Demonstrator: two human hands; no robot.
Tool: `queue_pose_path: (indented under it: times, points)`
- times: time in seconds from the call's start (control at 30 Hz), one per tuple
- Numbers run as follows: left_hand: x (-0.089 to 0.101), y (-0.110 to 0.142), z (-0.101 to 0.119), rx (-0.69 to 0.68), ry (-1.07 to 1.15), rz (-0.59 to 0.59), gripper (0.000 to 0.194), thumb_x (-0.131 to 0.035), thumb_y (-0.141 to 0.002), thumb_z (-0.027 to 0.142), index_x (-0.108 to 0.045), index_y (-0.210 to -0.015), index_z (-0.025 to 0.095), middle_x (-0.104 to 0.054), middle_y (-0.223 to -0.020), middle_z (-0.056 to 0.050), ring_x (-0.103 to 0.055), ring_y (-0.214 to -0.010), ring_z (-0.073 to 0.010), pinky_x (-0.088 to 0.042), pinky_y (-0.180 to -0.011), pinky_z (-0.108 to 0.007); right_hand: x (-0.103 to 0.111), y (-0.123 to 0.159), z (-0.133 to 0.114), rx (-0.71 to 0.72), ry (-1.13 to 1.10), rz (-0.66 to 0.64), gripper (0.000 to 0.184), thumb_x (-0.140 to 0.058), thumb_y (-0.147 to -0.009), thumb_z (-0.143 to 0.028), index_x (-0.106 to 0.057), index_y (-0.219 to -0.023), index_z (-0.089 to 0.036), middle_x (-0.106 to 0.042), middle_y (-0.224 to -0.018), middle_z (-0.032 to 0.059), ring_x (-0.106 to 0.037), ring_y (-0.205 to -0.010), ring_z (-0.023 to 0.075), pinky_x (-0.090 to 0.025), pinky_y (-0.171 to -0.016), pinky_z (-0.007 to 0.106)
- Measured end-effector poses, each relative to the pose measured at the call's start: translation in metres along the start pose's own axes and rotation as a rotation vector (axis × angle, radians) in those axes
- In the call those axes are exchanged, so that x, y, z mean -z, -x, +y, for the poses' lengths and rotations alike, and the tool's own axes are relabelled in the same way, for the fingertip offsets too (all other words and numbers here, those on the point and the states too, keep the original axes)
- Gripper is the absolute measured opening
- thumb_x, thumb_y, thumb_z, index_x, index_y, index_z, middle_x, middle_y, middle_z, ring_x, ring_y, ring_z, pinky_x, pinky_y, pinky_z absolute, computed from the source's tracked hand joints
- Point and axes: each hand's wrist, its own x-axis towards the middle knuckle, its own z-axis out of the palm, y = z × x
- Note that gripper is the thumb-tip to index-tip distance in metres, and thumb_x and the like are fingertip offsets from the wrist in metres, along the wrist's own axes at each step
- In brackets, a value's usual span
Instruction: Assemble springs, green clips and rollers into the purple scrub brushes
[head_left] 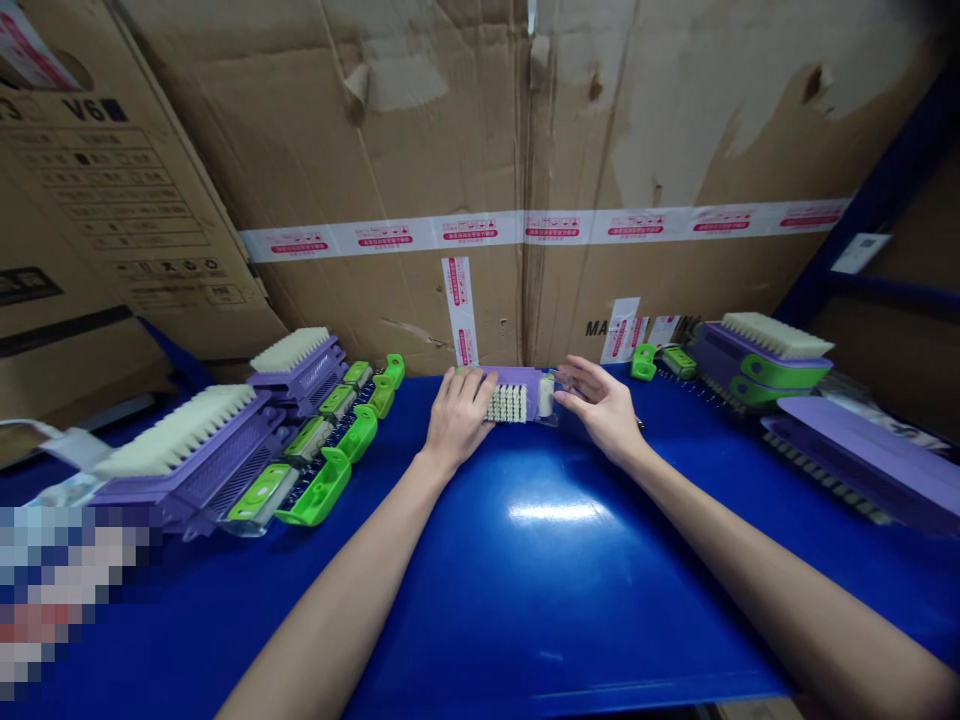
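Note:
A purple brush head (510, 395) with pale bristles lies at the back of the blue table, near the cardboard. My left hand (459, 410) grips its left end, fingers over the top. At its right end sits a small pale block in clear plastic (547, 396). Beside that end, my right hand (600, 405) has thumb and fingers closed around a small clear plastic piece (562, 380). Whether this piece touches the brush head, I cannot tell.
Purple brush parts with bristles (187, 430) and green clips (322, 485) stand on the left. More purple and green brush parts (780, 360) and a long purple piece (870, 450) lie right. Taped cardboard (375, 160) walls the back of the blue table (570, 610).

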Motion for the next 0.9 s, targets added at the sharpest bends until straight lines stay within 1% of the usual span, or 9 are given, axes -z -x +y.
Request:
queue_pose_path:
  times: [0.2,0.3,0.4,0.5,0.6,0.67,0.73,0.83,0.9]
  points:
    - [0.002,-0.002,0.004,-0.033,-0.022,-0.007,0.052,-0.064,-0.075,0.02,-0.051,-0.124,0.013,-0.059,-0.119,-0.015,-0.052,-0.114,-0.0295,-0.035,-0.108,-0.049,0.0,-0.001,0.001,-0.065,-0.015,0.009,0.065,-0.074,-0.068,-0.037,-0.052,-0.127,-0.021,-0.065,-0.117,0.0116,-0.064,-0.103,0.0235,-0.049,-0.096,0.046]
    - [0.002,-0.002,0.005,-0.053,-0.045,0.003,0.05,-0.061,-0.077,0.021,-0.051,-0.125,0.011,-0.059,-0.119,-0.015,-0.053,-0.114,-0.0295,-0.036,-0.108,-0.048,-0.003,0.001,-0.003,-0.016,0.019,0.007,0.064,-0.074,-0.068,-0.035,-0.053,-0.127,-0.02,-0.065,-0.116,0.0112,-0.064,-0.102,0.0229,-0.049,-0.096,0.044]
    - [0.002,-0.003,0.006,-0.074,-0.059,0.009,0.048,-0.057,-0.079,0.021,-0.051,-0.126,0.012,-0.06,-0.118,-0.014,-0.054,-0.113,-0.0286,-0.036,-0.107,-0.047,-0.007,0.002,-0.006,0.023,0.052,-0.003,0.062,-0.073,-0.069,-0.035,-0.054,-0.126,-0.02,-0.065,-0.116,0.0109,-0.063,-0.105,0.0232,-0.049,-0.097,0.044]
    - [0.002,-0.002,0.007,-0.078,-0.063,0.014,0.047,-0.055,-0.081,0.022,-0.051,-0.127,0.012,-0.06,-0.118,-0.014,-0.054,-0.112,-0.0285,-0.036,-0.107,-0.047,-0.009,0.001,-0.006,-0.036,0.001,0.016,0.07,-0.075,-0.066,-0.036,-0.051,-0.129,-0.018,-0.066,-0.115,0.0125,-0.065,-0.102,0.0243,-0.05,-0.095,0.044]
    - [0.001,-0.002,0.007,-0.087,-0.071,0.03,0.047,-0.055,-0.081,0.023,-0.051,-0.126,0.01,-0.06,-0.117,-0.015,-0.054,-0.112,-0.0294,-0.036,-0.106,-0.048,-0.009,0.001,-0.005,-0.116,-0.023,0.032,0.075,-0.075,-0.066,-0.038,-0.047,-0.132,-0.017,-0.07,-0.106,0.0117,-0.066,-0.098,0.0255,-0.052,-0.092,0.044]
    - [0.0,-0.001,0.006,-0.084,-0.075,0.04,0.048,-0.056,-0.081,0.025,-0.051,-0.126,0.009,-0.06,-0.117,-0.016,-0.054,-0.111,-0.0299,-0.036,-0.106,-0.048,-0.009,0.002,-0.006,-0.15,-0.022,0.001,0.075,-0.073,-0.069,-0.04,-0.045,-0.134,-0.017,-0.071,-0.1,0.0104,-0.067,-0.097,0.026,-0.053,-0.09,0.045]
    - [-0.001,0.0,0.005,-0.071,-0.07,0.05,0.051,-0.059,-0.079,0.027,-0.051,-0.126,0.009,-0.06,-0.117,-0.016,-0.054,-0.111,-0.0301,-0.036,-0.106,-0.048,-0.01,0.003,-0.007,-0.171,-0.025,-0.07,0.079,-0.072,-0.069,-0.041,-0.04,-0.137,-0.017,-0.071,-0.099,0.0094,-0.066,-0.098,0.026,-0.052,-0.09,0.045]
    - [-0.003,0.001,0.005,-0.064,-0.058,0.071,0.054,-0.063,-0.076,0.029,-0.051,-0.125,0.008,-0.06,-0.115,-0.016,-0.054,-0.11,-0.0304,-0.037,-0.105,-0.047,-0.011,0.006,-0.009,-0.177,-0.016,-0.172,0.084,-0.071,-0.07,-0.04,-0.033,-0.141,-0.016,-0.07,-0.103,0.0099,-0.065,-0.101,0.0258,-0.05,-0.092,0.046]
    - [-0.004,0.002,0.005,-0.063,-0.057,0.087,0.054,-0.064,-0.075,0.029,-0.052,-0.124,0.009,-0.06,-0.114,-0.016,-0.055,-0.108,-0.0301,-0.038,-0.104,-0.047,-0.012,0.007,-0.008,-0.146,0.01,-0.193,0.08,-0.067,-0.074,-0.042,-0.032,-0.141,-0.015,-0.068,-0.109,0.0115,-0.063,-0.104,0.0257,-0.047,-0.096,0.046]
